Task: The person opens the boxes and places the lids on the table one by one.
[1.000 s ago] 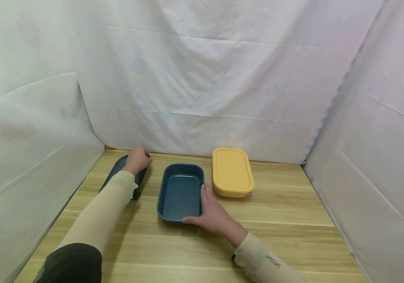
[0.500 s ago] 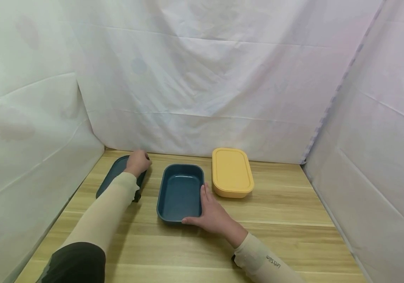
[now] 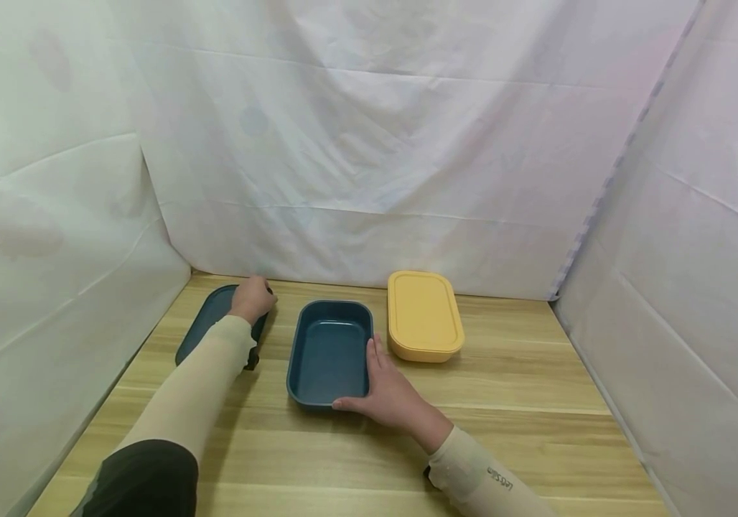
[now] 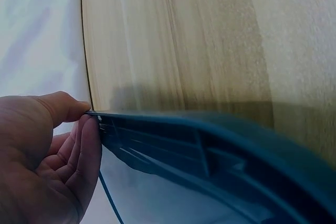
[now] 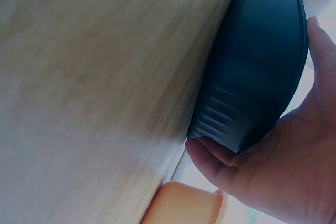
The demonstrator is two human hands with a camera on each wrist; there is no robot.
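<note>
At the left of the table, my left hand [image 3: 252, 298] pinches the far right edge of a dark blue lid [image 3: 215, 316]. In the left wrist view the lid [image 4: 210, 145] shows its ribbed underside, with the thumb and fingers of my left hand [image 4: 58, 145] at its rim. A dark blue lunch box base [image 3: 330, 359] stands uncovered at the middle. Around its near right corner, my right hand [image 3: 398, 395] holds it, thumb at the near side and fingers along the right wall. The right wrist view shows my right hand [image 5: 283, 166] against the base [image 5: 252, 66].
A yellow lunch box [image 3: 426, 314] with its lid on stands just behind and right of the blue base. White cloth [image 3: 369, 143] hangs at the back and both sides of the wooden table [image 3: 524, 431].
The blue lid has tipped so that more of its top faces the head camera, and my left hand has come slightly nearer. My right hand and the base have stayed in place.
</note>
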